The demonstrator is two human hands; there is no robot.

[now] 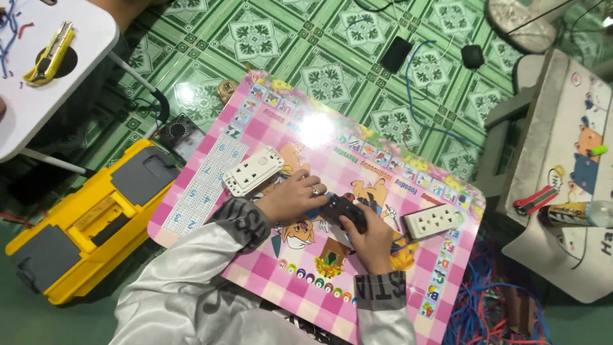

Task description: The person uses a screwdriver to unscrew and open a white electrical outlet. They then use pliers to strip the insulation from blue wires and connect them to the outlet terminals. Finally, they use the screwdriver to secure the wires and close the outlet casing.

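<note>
Gripping a small black device (345,207) at frame centre, left hand (295,195) and right hand (370,239) are both closing around it (over the pink bench (408,281)).

pink table (268,281), 2 white sockets (253,171)

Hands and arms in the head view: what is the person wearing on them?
Both arms are covered by shiny silver-white sleeves ending in grey ribbed cuffs with dark lettering. The left hand is bare apart from a ring on one finger. The right hand is bare, with no ring or glove showing. No watch or bracelet is visible.
</note>
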